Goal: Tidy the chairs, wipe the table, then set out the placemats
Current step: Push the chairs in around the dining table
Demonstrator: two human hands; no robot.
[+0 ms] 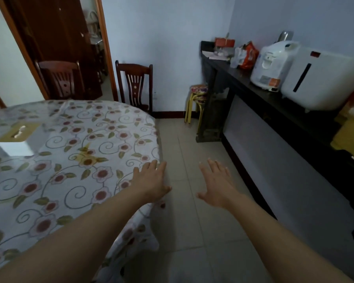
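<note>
A round table (49, 190) under a floral cloth fills the left of the view. My left hand (151, 180) reaches out over its right edge, fingers spread, holding nothing. My right hand (217, 182) is stretched forward over the tiled floor, also open with nothing in it. A dark wooden chair (135, 84) stands against the far wall behind the table. A second wooden chair (61, 78) stands in the doorway at the back left. No placemats or cloth for wiping are visible.
A tissue box (18, 137) sits on the table at the left. Stacked stools (198, 99) stand by the far wall. A dark sideboard (253, 94) along the right carries a rice cooker (272, 66), a white appliance (319, 78) and packets. Tiled floor (192, 221) lies between table and sideboard.
</note>
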